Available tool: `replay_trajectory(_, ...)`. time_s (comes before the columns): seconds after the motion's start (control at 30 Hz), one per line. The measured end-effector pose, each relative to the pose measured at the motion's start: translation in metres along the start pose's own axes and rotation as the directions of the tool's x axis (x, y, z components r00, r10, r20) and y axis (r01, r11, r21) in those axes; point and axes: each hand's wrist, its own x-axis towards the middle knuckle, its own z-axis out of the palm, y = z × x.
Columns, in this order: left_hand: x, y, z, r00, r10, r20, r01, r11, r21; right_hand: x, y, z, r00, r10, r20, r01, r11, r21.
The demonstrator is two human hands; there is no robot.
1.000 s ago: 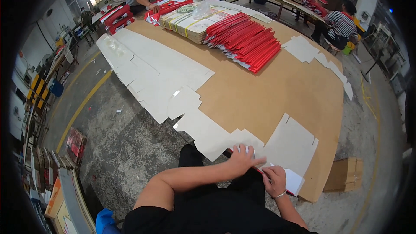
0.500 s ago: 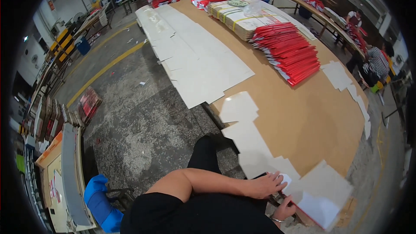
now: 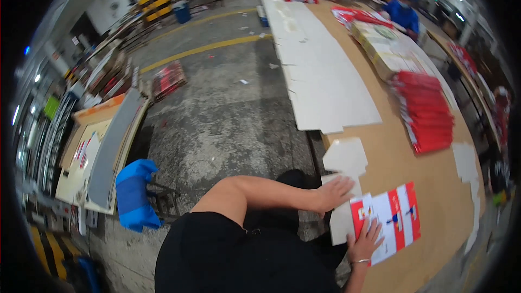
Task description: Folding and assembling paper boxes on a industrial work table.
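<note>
A red and white printed sheet of card or paper (image 3: pixel 399 222) lies flat at the near end of the long table. My right hand (image 3: pixel 364 243), with a bracelet on its wrist, rests on the sheet's near left part with the fingers spread. Just beyond the sheet's upper left corner, my left hand (image 3: pixel 334 192) lies flat over the white board pieces (image 3: pixel 343 225) at the table's edge. Its fingers are stretched out, and nothing shows in its grasp.
A pile of red packets (image 3: pixel 426 111) stands farther up the brown tabletop (image 3: pixel 391 157), beside a strapped stack of flat cardboard (image 3: pixel 374 49). White board (image 3: pixel 331 81) covers the left edge. To my left are a blue-covered stool (image 3: pixel 135 195) and a low bench (image 3: pixel 108 152). People work at the far end.
The sheet showed a plain white face and my right hand held its edge; now its printed face is up, flat under my spread hand. My view has swung left.
</note>
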Motion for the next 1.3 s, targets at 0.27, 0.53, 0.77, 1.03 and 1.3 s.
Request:
replay_trajectory(0.27, 0.072, 0.006, -0.023, 0.780, 0.613, 0.124, -0.574, 0.781, -0.245, -0.075, 0.045, 0.001, 0.932, 0.001, -0.362, 0.011, 0.999, 0.031)
replay_trajectory(0.53, 0.183, -0.035, 0.010, 0.790, 0.464, 0.400, -0.334, 0.873, -0.355, -0.043, 0.048, 0.010, 0.985, -0.120, -0.127, 0.133, 0.986, 0.098)
replay_trajectory(0.77, 0.080, -0.004, 0.004, 0.847, 0.431, -0.312, -0.478, 0.873, -0.093, -0.032, 0.036, -0.022, 0.984, 0.174, -0.025, -0.166, 0.968, 0.186)
replay_trajectory(1.03, 0.053, -0.117, 0.004, 0.860, 0.328, -0.392, -0.430, 0.878, -0.209, -0.034, 0.048, -0.014, 0.994, 0.035, -0.101, 0.001, 0.944, 0.331)
replay_trajectory(1.3, 0.088, -0.016, 0.031, 0.758, -0.640, 0.127, -0.276, -0.491, -0.826, -0.035, 0.040, -0.013, 0.998, 0.031, -0.061, -0.002, 0.905, 0.425)
